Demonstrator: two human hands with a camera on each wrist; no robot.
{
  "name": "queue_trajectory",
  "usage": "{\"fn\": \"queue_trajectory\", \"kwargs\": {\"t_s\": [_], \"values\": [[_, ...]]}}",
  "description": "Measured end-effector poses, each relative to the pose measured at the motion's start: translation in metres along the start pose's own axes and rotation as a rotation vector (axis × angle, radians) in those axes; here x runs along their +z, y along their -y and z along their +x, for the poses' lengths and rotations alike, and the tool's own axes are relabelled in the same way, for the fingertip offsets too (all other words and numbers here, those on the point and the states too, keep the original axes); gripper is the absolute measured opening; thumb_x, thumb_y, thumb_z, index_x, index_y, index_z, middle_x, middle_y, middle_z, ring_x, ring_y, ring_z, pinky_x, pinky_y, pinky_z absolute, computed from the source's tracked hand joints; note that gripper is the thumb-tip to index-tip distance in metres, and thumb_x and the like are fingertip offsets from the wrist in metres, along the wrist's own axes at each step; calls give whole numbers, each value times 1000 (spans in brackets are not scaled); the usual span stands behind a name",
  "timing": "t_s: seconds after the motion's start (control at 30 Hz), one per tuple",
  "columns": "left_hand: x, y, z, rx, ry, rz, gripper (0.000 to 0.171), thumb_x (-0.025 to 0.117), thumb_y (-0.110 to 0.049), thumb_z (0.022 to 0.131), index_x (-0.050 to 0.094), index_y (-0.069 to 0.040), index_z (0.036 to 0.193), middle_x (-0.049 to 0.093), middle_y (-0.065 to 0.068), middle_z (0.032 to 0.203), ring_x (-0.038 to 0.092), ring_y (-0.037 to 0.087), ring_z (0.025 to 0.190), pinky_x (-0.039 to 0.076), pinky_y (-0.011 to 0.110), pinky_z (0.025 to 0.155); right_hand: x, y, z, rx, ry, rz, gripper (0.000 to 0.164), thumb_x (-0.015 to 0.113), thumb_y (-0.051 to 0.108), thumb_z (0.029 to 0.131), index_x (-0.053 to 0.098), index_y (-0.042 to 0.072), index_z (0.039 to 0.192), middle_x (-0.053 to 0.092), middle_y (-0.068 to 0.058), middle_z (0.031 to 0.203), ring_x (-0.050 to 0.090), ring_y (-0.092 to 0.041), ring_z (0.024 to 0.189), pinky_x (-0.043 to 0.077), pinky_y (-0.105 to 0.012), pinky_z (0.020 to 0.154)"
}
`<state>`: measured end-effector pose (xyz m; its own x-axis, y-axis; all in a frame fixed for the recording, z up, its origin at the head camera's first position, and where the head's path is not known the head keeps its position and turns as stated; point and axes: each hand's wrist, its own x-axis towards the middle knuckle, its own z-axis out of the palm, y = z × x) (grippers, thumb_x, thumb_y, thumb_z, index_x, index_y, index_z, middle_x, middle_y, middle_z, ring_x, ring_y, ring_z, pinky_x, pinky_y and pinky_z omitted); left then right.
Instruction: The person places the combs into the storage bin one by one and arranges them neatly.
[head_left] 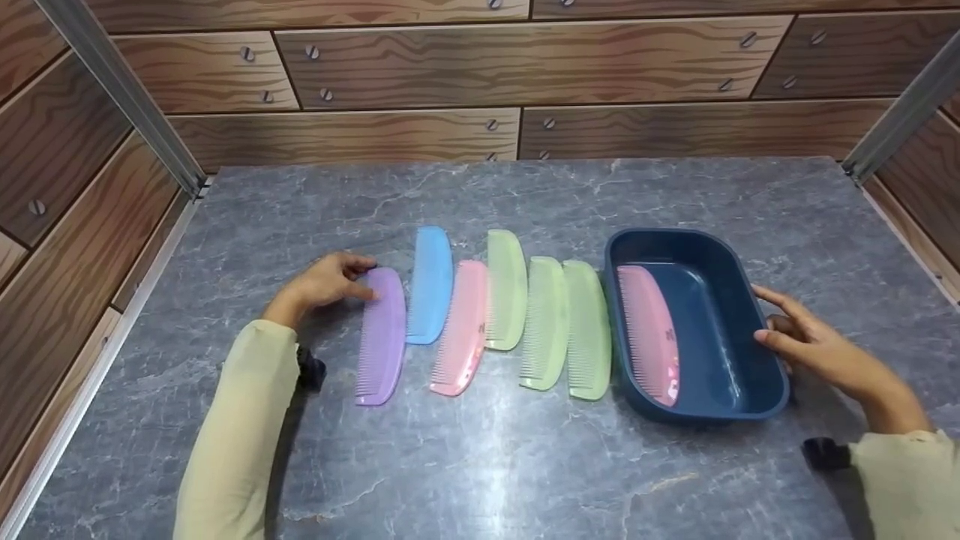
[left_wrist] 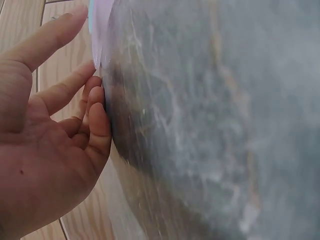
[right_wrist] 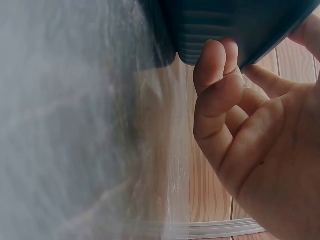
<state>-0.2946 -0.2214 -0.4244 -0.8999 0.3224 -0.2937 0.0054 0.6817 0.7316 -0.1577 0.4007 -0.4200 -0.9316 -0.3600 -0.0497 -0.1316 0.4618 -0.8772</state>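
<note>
Reaching in from the near side, two pale yellow-green sleeves (head_left: 232,427) extend over a grey, marble-patterned tabletop (head_left: 420,465). The right hand (head_left: 825,349) grasps the right rim of a dark blue, rounded-rectangular tub (head_left: 705,330), its thumb over the edge. Lying inside, along the tub's left wall, is a glossy pink, curved-back comb (head_left: 654,330). Left of the tub, teeth all facing left, lie a purple plastic comb (head_left: 386,337), a second pink comb (head_left: 466,330) and two pale green combs (head_left: 590,330). The left hand (head_left: 322,283) touches the purple comb near its far end (whether pinching it or merely resting there, I cannot tell). Slightly farther back lie a third green comb (head_left: 510,292) and a sky-blue comb (head_left: 433,285). Behind the tabletop rises a brown, wood-plank wall (head_left: 420,67) dotted with slotted screw heads (head_left: 312,52).
</note>
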Motion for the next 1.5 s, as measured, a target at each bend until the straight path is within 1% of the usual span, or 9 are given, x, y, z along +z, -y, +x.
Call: {"fn": "queue_trajectory", "kwargs": {"t_s": [0.2,0.43,0.67,0.83,1.03,1.13,1.27,1.37,1.5], "values": [[-1,1,1,33,13,48,67,73,-15,83,45,0,142,48,22,138,45,32,117,39,43,100,-3,1,1,12,23,17,62,41,1,101,17,27,153,61,9,93,59,-4,73,50,-26,60],[-1,0,1,28,5,53,65,74,-15,81,49,-2,140,51,21,132,46,29,112,41,37,92,-3,2,0,19,15,-2,62,42,2,101,19,29,151,60,10,87,54,-5,63,48,-27,57],[0,1,2,38,-10,38,62,75,-13,81,52,1,136,54,22,126,49,27,105,41,28,82,-4,1,0,13,19,29,62,41,0,101,20,30,151,64,9,93,60,-6,70,50,-26,58],[2,1,1,15,-4,44,61,74,-14,82,51,2,136,54,22,127,49,27,107,43,33,88,-3,3,1,11,21,17,60,42,2,101,20,27,151,61,9,88,55,-4,64,48,-27,56],[0,-1,0,1,18,52,59,72,-13,82,50,4,134,52,22,128,48,29,111,41,41,97,-2,6,1,39,18,2,60,42,5,102,17,24,153,63,10,94,60,-4,73,52,-28,60],[0,-1,1,-1,30,59,58,72,-12,81,50,5,132,52,22,127,48,29,111,41,41,98,-1,5,1,37,13,-1,60,42,5,101,18,24,153,63,9,93,59,-5,70,51,-28,59],[-1,0,2,16,40,62,58,72,-12,81,51,6,131,52,22,125,48,30,112,40,40,98,-1,3,1,0,11,11,61,42,1,100,20,27,151,55,9,81,48,-7,59,42,-31,51],[-2,-1,3,26,44,65,57,73,-12,80,51,7,130,52,22,123,48,30,111,40,39,97,0,2,1,-7,3,15,61,42,0,100,22,29,150,51,10,76,44,-8,57,38,-34,50],[-2,-2,4,27,53,80,55,73,-12,80,53,8,127,53,20,120,48,28,107,41,36,93,0,1,1,-4,-8,-1,62,43,0,100,22,29,150,51,9,77,45,-7,58,39,-33,50]]}}
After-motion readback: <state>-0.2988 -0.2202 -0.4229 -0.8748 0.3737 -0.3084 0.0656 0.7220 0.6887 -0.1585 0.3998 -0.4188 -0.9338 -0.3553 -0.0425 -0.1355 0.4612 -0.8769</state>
